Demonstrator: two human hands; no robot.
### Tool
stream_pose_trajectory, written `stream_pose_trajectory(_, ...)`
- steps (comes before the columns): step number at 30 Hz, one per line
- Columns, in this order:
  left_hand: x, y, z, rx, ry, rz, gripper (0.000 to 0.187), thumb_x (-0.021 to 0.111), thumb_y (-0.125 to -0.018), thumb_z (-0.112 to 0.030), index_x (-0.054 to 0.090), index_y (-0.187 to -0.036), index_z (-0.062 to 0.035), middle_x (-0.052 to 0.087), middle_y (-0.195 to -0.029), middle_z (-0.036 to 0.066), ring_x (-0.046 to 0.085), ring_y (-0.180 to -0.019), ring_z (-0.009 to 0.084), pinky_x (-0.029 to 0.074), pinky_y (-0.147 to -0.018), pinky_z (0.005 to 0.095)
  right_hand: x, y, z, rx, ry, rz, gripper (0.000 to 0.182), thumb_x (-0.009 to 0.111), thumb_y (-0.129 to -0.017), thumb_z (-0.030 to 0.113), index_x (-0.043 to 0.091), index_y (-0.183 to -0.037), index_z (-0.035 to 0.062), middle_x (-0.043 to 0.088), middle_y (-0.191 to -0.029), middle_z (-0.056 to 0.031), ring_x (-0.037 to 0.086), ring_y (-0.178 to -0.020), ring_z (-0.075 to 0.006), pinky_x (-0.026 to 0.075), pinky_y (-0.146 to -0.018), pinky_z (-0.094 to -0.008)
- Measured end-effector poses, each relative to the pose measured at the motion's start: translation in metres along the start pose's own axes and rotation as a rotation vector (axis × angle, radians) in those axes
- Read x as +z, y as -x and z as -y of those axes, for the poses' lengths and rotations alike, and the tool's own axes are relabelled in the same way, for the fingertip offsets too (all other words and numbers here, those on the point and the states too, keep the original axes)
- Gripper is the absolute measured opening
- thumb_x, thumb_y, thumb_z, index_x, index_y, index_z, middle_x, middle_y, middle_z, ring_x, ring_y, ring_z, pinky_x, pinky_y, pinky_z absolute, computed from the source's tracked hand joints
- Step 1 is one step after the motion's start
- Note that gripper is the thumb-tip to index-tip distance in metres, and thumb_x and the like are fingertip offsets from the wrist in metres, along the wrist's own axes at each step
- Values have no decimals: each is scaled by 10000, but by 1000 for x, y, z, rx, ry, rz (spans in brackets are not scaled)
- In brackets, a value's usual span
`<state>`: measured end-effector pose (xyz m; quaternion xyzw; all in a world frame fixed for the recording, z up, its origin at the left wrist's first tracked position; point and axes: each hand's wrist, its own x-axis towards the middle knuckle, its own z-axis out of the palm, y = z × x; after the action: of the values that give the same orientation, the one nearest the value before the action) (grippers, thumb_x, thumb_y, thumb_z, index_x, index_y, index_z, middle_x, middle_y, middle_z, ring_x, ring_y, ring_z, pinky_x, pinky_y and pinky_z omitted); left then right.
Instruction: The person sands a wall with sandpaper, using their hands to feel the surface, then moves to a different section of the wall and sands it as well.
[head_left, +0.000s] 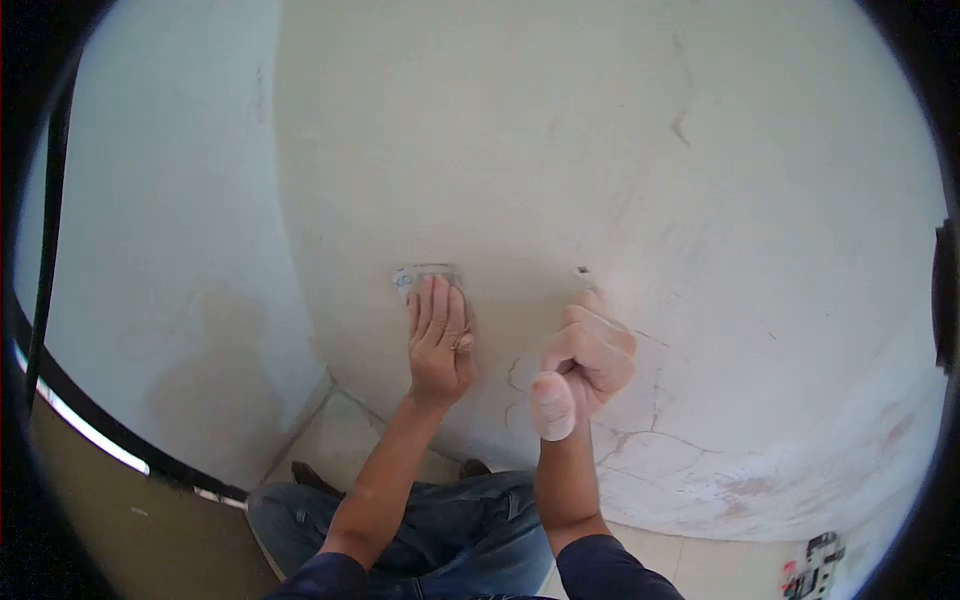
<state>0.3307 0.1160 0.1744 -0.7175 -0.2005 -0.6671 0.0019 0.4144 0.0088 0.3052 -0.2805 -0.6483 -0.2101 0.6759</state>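
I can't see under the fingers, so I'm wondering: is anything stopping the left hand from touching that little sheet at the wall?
Nothing visible is in the way. The left hand lies with its fingers over the sheet, which looks flat against the wall. What's underneath the fingers is hidden.

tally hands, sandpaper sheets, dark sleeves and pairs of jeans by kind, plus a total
Hands: 2 (left hand, right hand)
Sandpaper sheet: 1
Dark sleeves: 2 (left sleeve, right sleeve)
Pair of jeans: 1
Total: 6
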Motion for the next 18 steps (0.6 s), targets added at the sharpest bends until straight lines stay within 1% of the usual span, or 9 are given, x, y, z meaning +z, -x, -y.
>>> stream_pose_trajectory(3, -1, -20, -5, 22, -15, -40, 503, 348, -1025, -244, 481, -1348, 118, 410, -1460, 302, 336, -1390, 483, 208, -1153, 560, -4, -4, 2, -27, 27, 39, 615, 699, -811, 535, 396, -507, 94, 274, -497, 34, 261, -493, -131, 174, -521, -306)
stream_pose_trajectory(5, -6, -54, -9, 44, -21, -64, 502, 345, -1026, -241, 478, -1350, 119, 407, -1463, 301, 332, -1394, 479, 208, -1153, 555, -3, -5, 2, -39, 28, 31, 605, 705, -807, 523, 402, -507, 95, 267, -497, 31, 258, -489, -136, 171, -517, -310)
stream_pose_trajectory(7, -6, -91, -15, 70, 10, -139, 497, 346, -1025, -234, 477, -1352, 115, 410, -1461, 299, 330, -1398, 471, 211, -1151, 558, -2, -4, 0, -51, 12, 15, 590, 712, -803, 505, 409, -507, 95, 261, -496, 27, 252, -486, -139, 171, -517, -314)
stream_pose_trajectory(9, -15, -130, -24, 135, -11, -111, 509, 337, -1032, -233, 419, -1397, 113, 375, -1486, 297, 297, -1413, 474, 216, -1160, 530, -5, -5, -1, -69, 10, 34, 468, 741, -717, 407, 422, -526, 123, 303, -508, 11, 295, -486, -179, 191, -514, -323)
stream_pose_trajectory(10, -18, -136, -27, 161, -24, -97, 518, 333, -1036, -232, 390, -1419, 111, 358, -1499, 296, 280, -1420, 475, 218, -1165, 517, -6, -5, -1, -74, 6, 48, 419, 756, -674, 358, 428, -536, 136, 324, -514, 3, 317, -487, -199, 200, -513, -328)
stream_pose_trajectory(13, -7, -101, -20, 177, -33, -70, 476, 370, -1009, -214, 495, -1346, 100, 429, -1451, 292, 346, -1394, 461, 214, -1154, 555, -13, 3, -2, -55, -7, 91, 398, 757, -679, 384, 481, -569, 120, 386, -550, -10, 405, -544, -209, 287, -556, -326)
stream_pose_trajectory(15, 2, -26, -9, 190, -48, 31, 463, 392, -997, -203, 519, -1323, 100, 455, -1429, 292, 375, -1377, 462, 225, -1150, 554, -10, 5, -3, -74, -59, 49, 479, 691, -759, 499, 529, -596, 79, 460, -565, -33, 478, -625, -240, 363, -640, -357)
stream_pose_trajectory(16, 2, -9, -6, 195, -45, 47, 459, 396, -995, -200, 524, -1317, 100, 461, -1424, 292, 381, -1373, 460, 228, -1149, 554, -9, 7, -1, -87, -85, 31, 543, 659, -800, 556, 553, -610, 59, 497, -573, -45, 515, -665, -256, 401, -682, -372)
stream_pose_trajectory(18, 0, 10, -2, 201, -35, 76, 452, 404, -990, -194, 534, -1307, 101, 472, -1414, 290, 394, -1367, 456, 234, -1147, 556, -17, 17, 12, -87, 53, -104, 541, 601, -837, 558, 582, -656, 49, 557, -613, -86, 557, -739, -306, 428, -753, -425)
